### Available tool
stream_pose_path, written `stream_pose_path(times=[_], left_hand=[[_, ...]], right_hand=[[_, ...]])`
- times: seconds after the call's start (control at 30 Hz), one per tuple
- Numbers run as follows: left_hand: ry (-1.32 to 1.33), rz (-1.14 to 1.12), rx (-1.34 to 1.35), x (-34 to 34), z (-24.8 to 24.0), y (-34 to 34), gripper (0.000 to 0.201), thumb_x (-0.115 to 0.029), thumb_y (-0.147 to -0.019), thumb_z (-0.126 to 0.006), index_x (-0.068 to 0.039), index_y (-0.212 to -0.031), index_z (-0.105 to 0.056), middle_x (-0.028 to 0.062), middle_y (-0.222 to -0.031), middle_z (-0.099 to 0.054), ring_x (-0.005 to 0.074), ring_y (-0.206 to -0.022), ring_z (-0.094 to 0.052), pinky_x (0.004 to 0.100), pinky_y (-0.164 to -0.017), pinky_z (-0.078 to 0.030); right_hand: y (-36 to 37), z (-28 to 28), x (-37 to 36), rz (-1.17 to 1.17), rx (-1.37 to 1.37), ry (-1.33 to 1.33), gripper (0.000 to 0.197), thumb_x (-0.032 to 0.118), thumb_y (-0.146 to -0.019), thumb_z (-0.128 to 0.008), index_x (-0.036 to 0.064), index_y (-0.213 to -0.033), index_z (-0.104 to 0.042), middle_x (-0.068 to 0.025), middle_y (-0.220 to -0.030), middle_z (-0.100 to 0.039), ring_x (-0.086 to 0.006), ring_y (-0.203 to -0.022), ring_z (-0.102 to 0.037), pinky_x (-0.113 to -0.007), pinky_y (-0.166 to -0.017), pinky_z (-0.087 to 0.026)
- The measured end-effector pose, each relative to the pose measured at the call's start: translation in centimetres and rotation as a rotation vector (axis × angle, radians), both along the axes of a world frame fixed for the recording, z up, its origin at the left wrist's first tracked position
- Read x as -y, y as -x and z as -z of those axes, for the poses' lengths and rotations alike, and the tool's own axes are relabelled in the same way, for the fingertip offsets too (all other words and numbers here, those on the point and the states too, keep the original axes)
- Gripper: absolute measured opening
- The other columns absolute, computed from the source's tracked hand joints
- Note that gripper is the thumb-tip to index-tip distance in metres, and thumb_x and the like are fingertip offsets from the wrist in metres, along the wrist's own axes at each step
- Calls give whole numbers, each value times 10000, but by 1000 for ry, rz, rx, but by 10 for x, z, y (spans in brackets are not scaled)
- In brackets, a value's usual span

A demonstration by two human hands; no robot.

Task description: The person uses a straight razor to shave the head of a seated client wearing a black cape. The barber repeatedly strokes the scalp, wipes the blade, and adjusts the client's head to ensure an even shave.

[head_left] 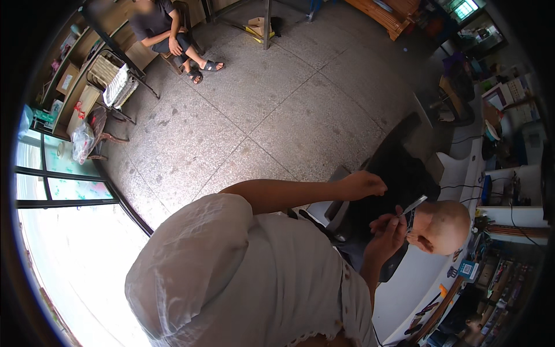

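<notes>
A person with a shaved head [450, 226] leans back in a dark chair, wrapped in a black cape [399, 168]. In my right hand [388, 232] is a silver straight razor [415, 204], gripped between thumb and fingers beside that person's neck and ear [425, 243]. Whether its edge touches the skin cannot be made out. Over the cape hovers my left hand [364, 185], its fingers curled into a loose fist. Nothing sticks out of that fist.
On the right runs a white counter [413, 289] with tools, cords and boxes. Another person [167, 34] sits at the far left, near a folding chair [110, 78] and shelves. A wooden bench [384, 14] stands at the back. Grey speckled floor [231, 127] lies beyond my arms.
</notes>
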State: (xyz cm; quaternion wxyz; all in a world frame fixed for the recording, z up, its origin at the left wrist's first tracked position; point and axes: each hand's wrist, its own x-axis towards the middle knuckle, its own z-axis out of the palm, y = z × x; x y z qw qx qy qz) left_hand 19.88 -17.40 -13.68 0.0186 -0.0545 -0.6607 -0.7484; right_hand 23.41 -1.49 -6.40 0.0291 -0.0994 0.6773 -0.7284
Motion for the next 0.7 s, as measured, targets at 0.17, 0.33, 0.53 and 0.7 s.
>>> stream_pose_path(times=[0.17,0.33,0.53,0.7], left_hand=[[-39,-123,57,67,11,-26,379,-327,-956,-515,-2,-1127,-607,91,-989,-663,156,-941,-630,317,-871,-485],[-351,-85,-49,137,-5,-79,549,-400,-933,-528,-5,-1307,-452,133,-1203,-561,221,-1115,-551,361,-963,-434],[-470,-124,21,210,-32,-110,621,-346,-897,-597,7,-1348,-359,159,-1231,-540,258,-1146,-542,379,-977,-442],[-525,-262,212,243,-44,-127,439,-326,-923,-568,2,-1208,-513,112,-1012,-642,170,-889,-637,286,-745,-539]], right_hand=[[-13,10,63,-103,188,-30,262,180,-961,-465,-26,-1119,-504,-66,-714,-586,-94,-546,-487,-221,-526,-366],[-33,26,137,-111,352,-86,222,144,-936,-471,-24,-1070,-524,-93,-830,-599,-140,-599,-568,-259,-534,-410],[-51,40,229,-394,353,44,181,200,-957,-503,32,-1006,-550,-40,-795,-571,-100,-575,-538,-224,-494,-375],[-72,40,281,-434,359,52,149,193,-959,-494,52,-956,-544,-19,-751,-559,-78,-546,-500,-216,-472,-353]])
